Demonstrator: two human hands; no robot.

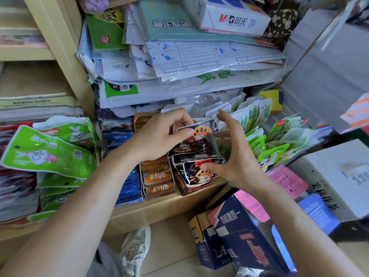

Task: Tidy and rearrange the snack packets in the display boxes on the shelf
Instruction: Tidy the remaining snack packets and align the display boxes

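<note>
– Two hands are meeting at centre frame. What is the left hand [159, 136] doing?
– It is pinching the top edge of a black packet [199, 134] between thumb and fingers. The packet is standing upright, long axis running up the frame, printed face toward the camera.
– And the right hand [239, 156]?
– It is spreading straight fingers behind the row, and its thumb is pressing on the front packet [199, 174]. It is gripping nothing.
– Where are the packets sitting?
– They are standing in the black display box [191, 189] on the shelf [151, 210], which is running from lower centre toward the upper frame.
– What is crowding them?
– Orange packets [157, 177] are touching the box's left side, with blue packets [119, 136] further left. Green packets [253, 118] are leaning just beside the right fingers. Stacked sheets [199, 56] are overhanging the back.
</note>
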